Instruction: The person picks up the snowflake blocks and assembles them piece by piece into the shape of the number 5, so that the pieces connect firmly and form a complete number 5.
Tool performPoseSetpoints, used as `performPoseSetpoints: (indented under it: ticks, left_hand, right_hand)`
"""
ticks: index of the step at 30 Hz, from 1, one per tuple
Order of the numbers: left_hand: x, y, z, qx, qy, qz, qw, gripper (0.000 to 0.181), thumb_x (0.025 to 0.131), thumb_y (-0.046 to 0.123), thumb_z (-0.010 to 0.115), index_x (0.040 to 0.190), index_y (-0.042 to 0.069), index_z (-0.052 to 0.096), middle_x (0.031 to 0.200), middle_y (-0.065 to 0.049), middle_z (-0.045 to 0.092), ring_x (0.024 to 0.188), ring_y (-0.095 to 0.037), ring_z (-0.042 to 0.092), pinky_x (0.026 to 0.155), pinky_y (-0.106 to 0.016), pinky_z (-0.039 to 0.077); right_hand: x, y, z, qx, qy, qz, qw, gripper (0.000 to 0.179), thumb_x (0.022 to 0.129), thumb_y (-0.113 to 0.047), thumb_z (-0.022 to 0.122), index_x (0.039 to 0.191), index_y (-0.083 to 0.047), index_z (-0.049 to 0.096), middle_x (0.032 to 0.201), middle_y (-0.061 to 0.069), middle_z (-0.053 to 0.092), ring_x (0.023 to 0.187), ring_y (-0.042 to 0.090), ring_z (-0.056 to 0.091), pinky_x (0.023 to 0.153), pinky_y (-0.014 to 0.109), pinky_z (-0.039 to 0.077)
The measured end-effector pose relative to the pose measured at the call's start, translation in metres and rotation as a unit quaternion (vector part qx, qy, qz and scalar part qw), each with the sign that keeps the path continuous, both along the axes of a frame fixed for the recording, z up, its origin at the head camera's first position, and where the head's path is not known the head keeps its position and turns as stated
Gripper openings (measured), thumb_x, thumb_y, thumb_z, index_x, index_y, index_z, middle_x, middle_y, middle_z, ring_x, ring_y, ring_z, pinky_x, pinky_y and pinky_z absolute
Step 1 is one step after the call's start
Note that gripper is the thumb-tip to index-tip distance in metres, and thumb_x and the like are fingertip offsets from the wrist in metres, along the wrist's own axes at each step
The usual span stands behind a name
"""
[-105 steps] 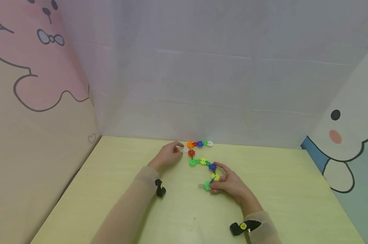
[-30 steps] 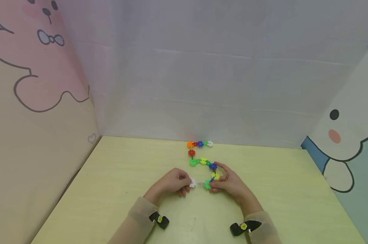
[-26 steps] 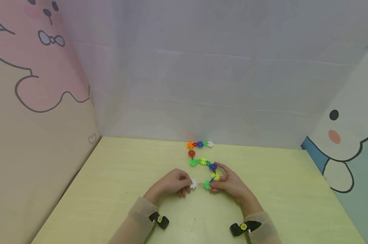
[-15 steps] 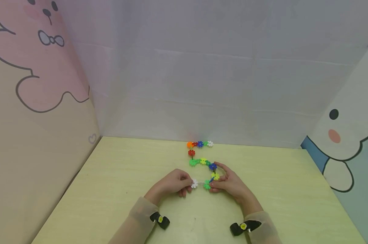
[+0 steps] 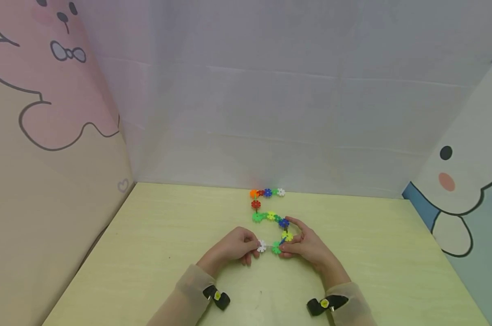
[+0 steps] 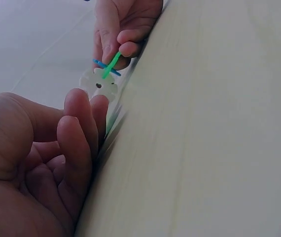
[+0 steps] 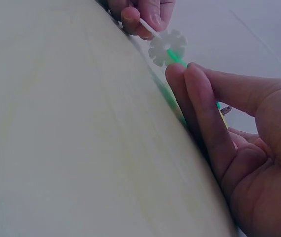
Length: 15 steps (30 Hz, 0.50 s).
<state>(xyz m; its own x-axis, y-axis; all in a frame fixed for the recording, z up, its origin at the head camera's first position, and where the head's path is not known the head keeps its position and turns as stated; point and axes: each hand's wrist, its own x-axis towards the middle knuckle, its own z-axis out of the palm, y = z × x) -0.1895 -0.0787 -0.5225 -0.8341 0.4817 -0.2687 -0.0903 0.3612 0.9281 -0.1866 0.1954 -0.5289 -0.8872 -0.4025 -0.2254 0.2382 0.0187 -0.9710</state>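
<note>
My left hand [image 5: 236, 246] pinches a white snowflake disc [image 5: 262, 246] between thumb and fingertips. Opposite, my right hand [image 5: 308, 246] holds a green snowflake disc [image 5: 276, 247] at the near end of a curving chain of coloured discs, index finger reaching up by the dark blue disc [image 5: 284, 222]. Between the hands a pale translucent disc [image 7: 168, 48] sits joined to the green one. In the right wrist view the white disc, seen edge-on, meets the translucent disc's rim. A blue disc [image 6: 99, 63] shows edge-on beside the green disc in the left wrist view. Fingers hide part of the green disc.
The chain winds back past a yellow disc [image 5: 271, 215], a red disc [image 5: 255, 204] and an orange disc [image 5: 254, 193] to a white end disc [image 5: 281, 192] close to the back wall [image 5: 246, 113]. All lie on a pale yellow table [image 5: 180, 213].
From beside the chain's far part, my left hand has brought the white disc down toward me, then rightward against the translucent disc. My right hand has stayed almost still.
</note>
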Motion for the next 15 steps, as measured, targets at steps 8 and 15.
performPoseSetpoints:
  ticks: [8,15]
  left_hand:
    - [0.0011,0.0033,-0.0002,0.000,-0.015,0.019,0.9997,0.026,0.110,0.008,0.064,0.088,0.002,0.074,0.076,-0.005,0.074,0.050,-0.010,0.060,0.047,-0.023,0.049]
    - [0.0019,0.0032,0.0007,0.012,-0.017,0.018,0.9996,0.026,0.110,0.008,0.064,0.088,0.001,0.075,0.076,-0.005,0.075,0.049,-0.010,0.059,0.046,-0.023,0.048]
  right_hand:
    - [-0.0005,-0.0043,0.0006,0.008,-0.001,-0.014,0.9999,0.097,0.096,0.012,0.076,0.173,-0.005,0.019,0.089,0.019,0.078,0.079,0.028,0.081,0.079,0.039,0.066]
    - [-0.0003,-0.0035,0.0012,0.011,0.000,-0.014,0.9998,0.097,0.096,0.012,0.076,0.173,-0.005,0.018,0.088,0.018,0.078,0.078,0.028,0.081,0.079,0.039,0.066]
